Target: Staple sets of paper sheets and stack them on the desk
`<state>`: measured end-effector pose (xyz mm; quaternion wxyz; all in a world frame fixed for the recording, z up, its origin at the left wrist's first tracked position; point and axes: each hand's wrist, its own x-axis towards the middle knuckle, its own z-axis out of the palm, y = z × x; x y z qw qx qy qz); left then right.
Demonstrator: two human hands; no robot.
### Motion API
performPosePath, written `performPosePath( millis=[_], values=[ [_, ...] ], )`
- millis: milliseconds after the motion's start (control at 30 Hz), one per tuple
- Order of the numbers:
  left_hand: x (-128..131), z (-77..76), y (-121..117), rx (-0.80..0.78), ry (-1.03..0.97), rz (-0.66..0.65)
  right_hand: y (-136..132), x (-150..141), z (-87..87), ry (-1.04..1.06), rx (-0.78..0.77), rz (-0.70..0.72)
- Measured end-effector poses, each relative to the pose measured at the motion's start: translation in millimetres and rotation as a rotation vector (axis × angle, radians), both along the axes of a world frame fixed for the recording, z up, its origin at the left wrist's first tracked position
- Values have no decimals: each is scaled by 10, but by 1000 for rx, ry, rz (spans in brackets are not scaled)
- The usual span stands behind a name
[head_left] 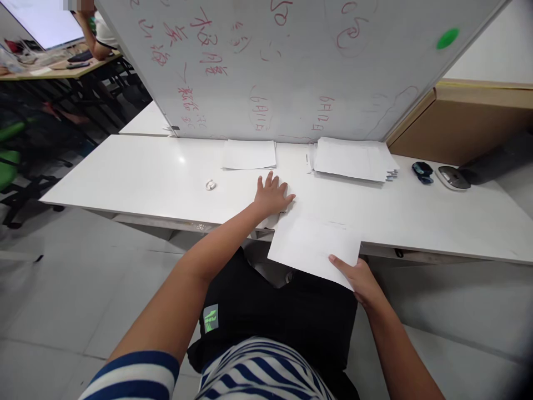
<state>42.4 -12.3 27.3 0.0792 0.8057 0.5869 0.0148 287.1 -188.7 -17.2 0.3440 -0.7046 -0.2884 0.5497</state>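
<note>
My right hand [361,280] grips a white sheet of paper [312,247] by its near right corner, thumb on top. The sheet juts past the table's front edge toward my lap, and whether it is one sheet or more I cannot tell. My left hand [272,194] rests on the white table [187,194] with fingers spread, just beyond the sheet's far left corner. Farther back lies a small stack of paper [250,154], in front of the left fingertips. To its right sits a thicker, uneven paper stack [352,160].
A whiteboard [250,66] with red writing stands along the table's back edge. A white ring-shaped item [211,184] lies at left. On the right are a dark watch-like object [422,172], a computer mouse [453,178] and a cardboard box [449,122]. Another person's arm [97,44] shows far left.
</note>
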Motion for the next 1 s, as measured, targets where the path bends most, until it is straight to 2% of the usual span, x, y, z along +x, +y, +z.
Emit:
performPosePath(
  millis=[400,867,1000],
  values=[
    [-25,12,4,-31,-37,-13,-12,59,-113,-13,20,8],
    [-30,-29,6,12,-99,25,-12,33,-78,-5,20,14],
    [-29,-33,-4,35,-59,28,-20,38,-85,-16,27,5]
  ],
)
